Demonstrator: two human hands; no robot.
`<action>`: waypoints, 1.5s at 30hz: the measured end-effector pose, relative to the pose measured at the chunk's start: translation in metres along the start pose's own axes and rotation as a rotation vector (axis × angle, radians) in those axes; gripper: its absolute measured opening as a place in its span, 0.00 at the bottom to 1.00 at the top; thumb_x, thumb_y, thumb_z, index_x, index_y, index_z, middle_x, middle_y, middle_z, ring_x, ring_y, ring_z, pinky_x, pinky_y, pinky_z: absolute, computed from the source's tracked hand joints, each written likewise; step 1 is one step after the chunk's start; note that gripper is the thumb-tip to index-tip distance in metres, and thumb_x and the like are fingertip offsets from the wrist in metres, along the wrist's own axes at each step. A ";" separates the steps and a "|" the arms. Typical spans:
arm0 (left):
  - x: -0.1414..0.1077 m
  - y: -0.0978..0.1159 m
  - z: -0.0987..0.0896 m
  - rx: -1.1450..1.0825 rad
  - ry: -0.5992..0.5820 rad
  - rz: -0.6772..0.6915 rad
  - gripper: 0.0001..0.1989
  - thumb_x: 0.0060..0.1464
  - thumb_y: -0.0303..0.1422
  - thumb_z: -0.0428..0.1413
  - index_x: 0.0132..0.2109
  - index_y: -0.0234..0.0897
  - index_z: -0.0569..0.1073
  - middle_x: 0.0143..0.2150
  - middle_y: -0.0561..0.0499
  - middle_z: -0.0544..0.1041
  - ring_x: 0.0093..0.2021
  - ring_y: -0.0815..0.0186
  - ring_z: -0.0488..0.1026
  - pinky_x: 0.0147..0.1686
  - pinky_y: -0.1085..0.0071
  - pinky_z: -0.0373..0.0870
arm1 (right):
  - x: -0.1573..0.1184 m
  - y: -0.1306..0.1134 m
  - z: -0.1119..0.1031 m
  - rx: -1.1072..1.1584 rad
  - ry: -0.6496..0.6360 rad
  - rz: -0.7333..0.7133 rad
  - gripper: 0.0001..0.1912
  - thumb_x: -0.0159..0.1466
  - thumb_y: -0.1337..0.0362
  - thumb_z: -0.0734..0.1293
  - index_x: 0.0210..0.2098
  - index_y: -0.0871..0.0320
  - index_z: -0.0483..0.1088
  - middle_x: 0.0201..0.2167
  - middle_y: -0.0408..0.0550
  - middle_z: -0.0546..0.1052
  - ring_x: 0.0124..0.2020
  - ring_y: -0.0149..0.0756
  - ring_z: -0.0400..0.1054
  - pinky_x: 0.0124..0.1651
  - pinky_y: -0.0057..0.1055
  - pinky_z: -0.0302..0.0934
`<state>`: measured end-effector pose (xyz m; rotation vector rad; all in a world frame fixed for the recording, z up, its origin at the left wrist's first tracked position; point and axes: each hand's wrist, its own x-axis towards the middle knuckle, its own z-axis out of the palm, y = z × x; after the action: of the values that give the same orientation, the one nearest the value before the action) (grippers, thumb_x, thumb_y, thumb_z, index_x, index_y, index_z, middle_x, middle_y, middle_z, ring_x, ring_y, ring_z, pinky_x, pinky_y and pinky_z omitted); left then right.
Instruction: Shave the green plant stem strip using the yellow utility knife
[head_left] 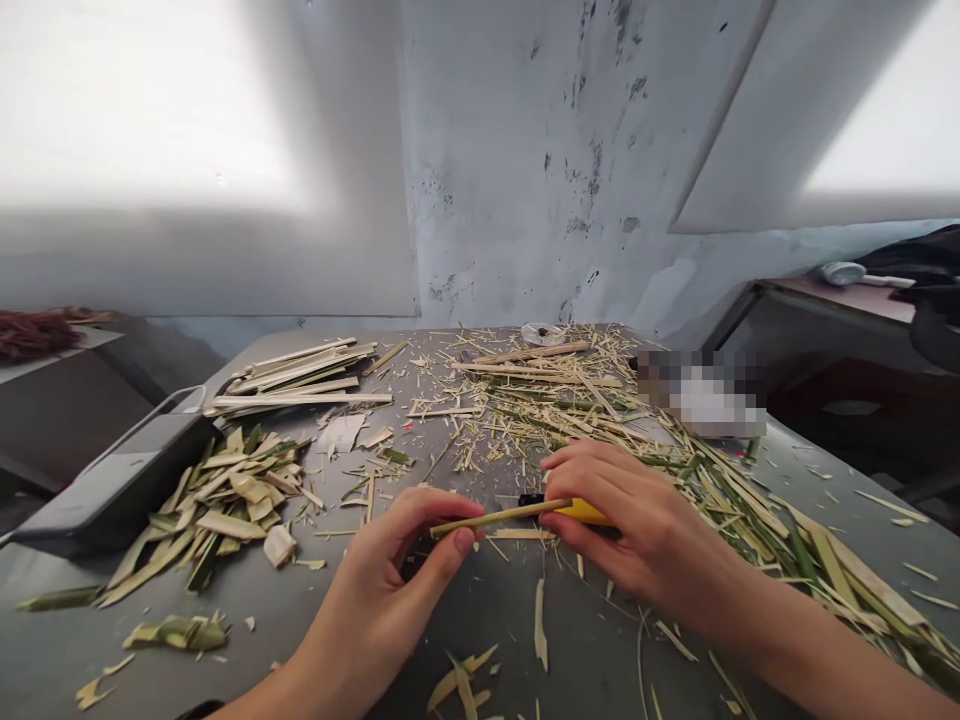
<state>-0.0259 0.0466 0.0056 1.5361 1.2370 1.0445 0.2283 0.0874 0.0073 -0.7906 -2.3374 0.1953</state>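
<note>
- Bamboo strip (495, 517), thin and pale, sits pinched at its near end in my left hand (390, 590), thumb and forefinger closed on it.
- My right hand (630, 520) grips a yellow utility knife (581, 510), fingers curled tight, blade end touching the strip.
- Both hover over the grey metal table (495, 620).
- Green-and-cream offcuts (225, 500) lie piled left; long shavings (600, 400) beyond.

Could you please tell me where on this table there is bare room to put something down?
Bare metal shows on the table at the near left corner, below the pile of green offcuts, and between the wrists near the front edge. The far right is crowded with shavings.
</note>
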 end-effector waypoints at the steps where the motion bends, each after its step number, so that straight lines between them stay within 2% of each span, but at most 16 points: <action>1: 0.000 0.000 0.000 -0.009 -0.012 -0.009 0.08 0.63 0.41 0.59 0.44 0.46 0.79 0.38 0.54 0.80 0.38 0.67 0.75 0.35 0.76 0.69 | 0.000 0.000 0.000 0.007 0.019 0.008 0.04 0.71 0.67 0.66 0.45 0.55 0.67 0.42 0.46 0.76 0.53 0.38 0.68 0.56 0.40 0.63; 7: -0.001 -0.002 0.001 -0.015 -0.075 -0.057 0.10 0.65 0.43 0.57 0.49 0.47 0.77 0.39 0.54 0.82 0.42 0.65 0.77 0.40 0.73 0.70 | 0.001 0.000 -0.003 0.008 0.025 -0.011 0.03 0.72 0.68 0.66 0.45 0.55 0.68 0.40 0.45 0.76 0.51 0.37 0.67 0.56 0.39 0.62; 12: -0.002 -0.003 0.001 0.085 -0.114 -0.083 0.16 0.67 0.47 0.51 0.47 0.44 0.77 0.35 0.53 0.82 0.34 0.66 0.73 0.32 0.71 0.64 | 0.001 0.002 -0.002 0.004 0.030 0.017 0.02 0.73 0.67 0.64 0.44 0.54 0.69 0.40 0.42 0.77 0.49 0.37 0.68 0.56 0.40 0.61; 14: -0.002 -0.002 0.000 0.079 -0.114 -0.094 0.17 0.67 0.48 0.50 0.46 0.43 0.77 0.34 0.53 0.82 0.33 0.65 0.73 0.31 0.71 0.62 | 0.000 0.001 -0.002 0.026 0.042 0.059 0.03 0.74 0.64 0.63 0.46 0.53 0.68 0.41 0.43 0.77 0.49 0.37 0.68 0.54 0.40 0.61; 17: 0.000 0.000 -0.001 0.010 -0.067 -0.100 0.16 0.67 0.48 0.51 0.45 0.42 0.76 0.34 0.53 0.82 0.35 0.65 0.74 0.33 0.71 0.64 | -0.003 0.003 -0.005 0.028 0.021 0.179 0.11 0.75 0.57 0.60 0.53 0.52 0.67 0.46 0.47 0.76 0.50 0.40 0.68 0.53 0.41 0.62; 21: 0.007 0.003 -0.005 -0.092 -0.001 -0.141 0.15 0.65 0.46 0.53 0.47 0.40 0.75 0.33 0.52 0.81 0.36 0.64 0.74 0.40 0.70 0.68 | -0.006 0.017 -0.011 -0.095 -0.126 0.232 0.14 0.73 0.52 0.63 0.53 0.51 0.67 0.46 0.48 0.76 0.50 0.44 0.68 0.52 0.46 0.62; 24: 0.010 0.004 -0.006 -0.140 -0.004 -0.198 0.18 0.65 0.47 0.53 0.52 0.40 0.73 0.36 0.51 0.82 0.36 0.63 0.74 0.41 0.68 0.69 | -0.009 0.029 -0.011 -0.177 -0.303 0.192 0.13 0.71 0.52 0.66 0.50 0.50 0.70 0.46 0.48 0.76 0.50 0.46 0.67 0.51 0.48 0.62; 27: 0.009 0.004 -0.006 -0.139 -0.033 -0.201 0.18 0.66 0.47 0.52 0.55 0.41 0.71 0.38 0.50 0.83 0.37 0.63 0.74 0.42 0.68 0.69 | -0.011 0.034 -0.007 -0.196 -0.381 0.165 0.12 0.72 0.54 0.64 0.51 0.51 0.70 0.47 0.48 0.74 0.50 0.46 0.67 0.51 0.48 0.64; 31: 0.002 0.000 -0.002 -0.040 -0.103 -0.126 0.16 0.68 0.47 0.50 0.54 0.44 0.71 0.39 0.52 0.83 0.39 0.65 0.73 0.41 0.70 0.68 | -0.011 0.031 -0.006 -0.199 -0.350 0.152 0.13 0.72 0.54 0.65 0.52 0.51 0.70 0.48 0.50 0.74 0.51 0.46 0.67 0.52 0.47 0.65; 36: -0.005 -0.008 0.001 0.112 -0.223 -0.007 0.12 0.71 0.42 0.47 0.52 0.47 0.72 0.41 0.54 0.83 0.40 0.65 0.77 0.37 0.70 0.68 | -0.007 0.019 -0.010 -0.175 -0.183 0.116 0.28 0.72 0.57 0.66 0.68 0.49 0.57 0.57 0.51 0.72 0.59 0.44 0.65 0.58 0.44 0.63; 38: -0.006 -0.009 0.001 0.181 -0.233 0.061 0.11 0.71 0.39 0.47 0.52 0.47 0.73 0.41 0.54 0.84 0.40 0.66 0.78 0.40 0.70 0.69 | -0.004 0.014 -0.009 -0.148 -0.192 0.028 0.20 0.73 0.61 0.64 0.63 0.48 0.63 0.56 0.49 0.73 0.60 0.42 0.64 0.60 0.43 0.62; 40: -0.005 -0.007 0.001 0.252 -0.225 0.105 0.11 0.71 0.37 0.47 0.52 0.48 0.73 0.42 0.54 0.84 0.41 0.66 0.79 0.44 0.70 0.72 | -0.002 0.012 -0.006 -0.122 -0.211 -0.047 0.08 0.73 0.64 0.63 0.51 0.51 0.71 0.51 0.47 0.75 0.59 0.42 0.65 0.60 0.42 0.61; 41: -0.004 -0.005 0.001 0.289 -0.212 0.126 0.11 0.71 0.36 0.47 0.53 0.48 0.73 0.43 0.53 0.84 0.43 0.65 0.80 0.47 0.69 0.73 | -0.002 0.011 -0.005 -0.112 -0.219 -0.068 0.06 0.73 0.65 0.63 0.46 0.53 0.72 0.49 0.47 0.76 0.58 0.42 0.65 0.59 0.42 0.62; 43: -0.006 0.000 -0.001 0.371 -0.157 0.171 0.13 0.70 0.36 0.48 0.56 0.49 0.73 0.48 0.51 0.83 0.48 0.62 0.80 0.51 0.66 0.74 | -0.001 0.012 -0.003 -0.108 -0.235 -0.072 0.06 0.73 0.66 0.63 0.41 0.55 0.72 0.47 0.48 0.76 0.57 0.42 0.66 0.58 0.42 0.63; 45: -0.014 0.001 -0.003 0.441 -0.097 0.224 0.16 0.68 0.36 0.51 0.61 0.52 0.71 0.56 0.49 0.80 0.56 0.57 0.77 0.57 0.61 0.72 | -0.001 0.013 -0.003 -0.114 -0.250 -0.053 0.07 0.73 0.66 0.63 0.41 0.56 0.73 0.47 0.48 0.76 0.55 0.42 0.67 0.56 0.43 0.64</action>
<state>-0.0306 0.0335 0.0062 2.0778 1.3063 0.8563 0.2370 0.0978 0.0045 -0.7965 -2.6220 0.1466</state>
